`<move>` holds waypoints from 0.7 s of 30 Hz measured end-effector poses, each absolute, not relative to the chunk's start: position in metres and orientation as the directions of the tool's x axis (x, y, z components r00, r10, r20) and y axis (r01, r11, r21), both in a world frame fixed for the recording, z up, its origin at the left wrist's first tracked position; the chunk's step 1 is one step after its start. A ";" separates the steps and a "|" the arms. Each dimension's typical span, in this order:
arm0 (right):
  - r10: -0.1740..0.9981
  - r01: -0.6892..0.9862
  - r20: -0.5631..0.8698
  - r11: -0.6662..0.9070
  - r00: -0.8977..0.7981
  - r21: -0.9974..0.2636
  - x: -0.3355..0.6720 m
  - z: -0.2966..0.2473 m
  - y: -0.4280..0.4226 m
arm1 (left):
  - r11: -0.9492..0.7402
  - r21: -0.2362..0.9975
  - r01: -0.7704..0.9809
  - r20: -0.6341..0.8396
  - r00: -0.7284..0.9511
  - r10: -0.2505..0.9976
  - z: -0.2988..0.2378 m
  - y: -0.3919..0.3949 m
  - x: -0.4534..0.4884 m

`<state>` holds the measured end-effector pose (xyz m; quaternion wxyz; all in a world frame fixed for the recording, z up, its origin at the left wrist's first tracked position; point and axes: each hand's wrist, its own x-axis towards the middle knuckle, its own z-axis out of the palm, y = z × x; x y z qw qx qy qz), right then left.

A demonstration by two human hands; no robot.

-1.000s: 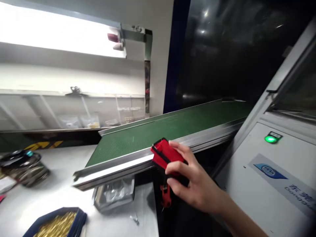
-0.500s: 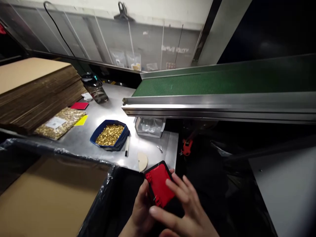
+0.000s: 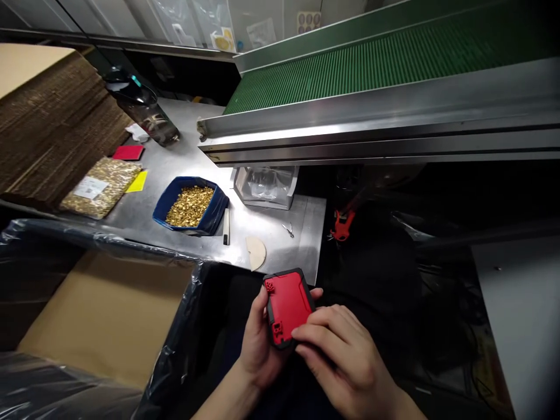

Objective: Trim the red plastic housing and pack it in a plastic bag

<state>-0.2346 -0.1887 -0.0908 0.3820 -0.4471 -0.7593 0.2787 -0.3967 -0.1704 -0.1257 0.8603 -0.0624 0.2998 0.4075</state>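
A small rectangular case point(image 3: 290, 306), red on its face with a black rim, lies in my left hand point(image 3: 258, 350). The left thumb presses along one long side while the fingers wrap underneath, their tips showing at the far edge. Two small red raised pieces sit near its left side. With thumb and forefinger close together, my right hand point(image 3: 350, 356) grips the case's lower right corner. Just beyond the case, a pale half-round piece point(image 3: 256, 253) rests at the front edge of the metal table point(image 3: 301, 233).
A blue tray point(image 3: 163, 216) of gold bits, a cutter-like tool point(image 3: 226, 226) and a grey bin point(image 3: 265, 198) stand on the table. A green conveyor point(image 3: 350, 70) crosses behind. Left are a bottle point(image 3: 151, 119), stacked cardboard point(image 3: 52, 122) and a plastic-lined box point(image 3: 175, 326).
My right hand's spread fingers have drawn together onto the case's lower right corner. My left hand still holds the case, now turned more upright in view. The camera has tilted down.
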 end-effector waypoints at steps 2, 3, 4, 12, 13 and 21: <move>0.900 0.468 0.315 0.427 -0.300 -0.774 -0.236 -0.096 -0.189 | 0.663 0.137 -0.736 -0.591 0.477 0.651 -0.127 -0.169 -0.395; 0.903 0.471 0.307 0.420 -0.300 -0.776 -0.236 -0.099 -0.189 | 0.665 0.137 -0.734 -0.605 0.470 0.643 -0.128 -0.168 -0.394; 0.906 0.476 0.296 0.412 -0.302 -0.777 -0.236 -0.101 -0.189 | 0.669 0.134 -0.731 -0.619 0.465 0.633 -0.128 -0.166 -0.393; 0.939 0.474 0.206 0.318 -0.274 -0.821 -0.231 -0.105 -0.184 | 0.711 0.203 -0.673 -0.728 0.382 0.570 -0.131 -0.159 -0.388; 0.951 0.460 0.172 0.278 -0.258 -0.843 -0.230 -0.104 -0.183 | 0.719 0.224 -0.657 -0.737 0.368 0.566 -0.131 -0.159 -0.387; 0.944 0.412 0.030 0.172 -0.330 -0.895 -0.219 -0.105 -0.179 | 0.766 0.302 -0.567 -0.795 0.294 0.531 -0.129 -0.165 -0.384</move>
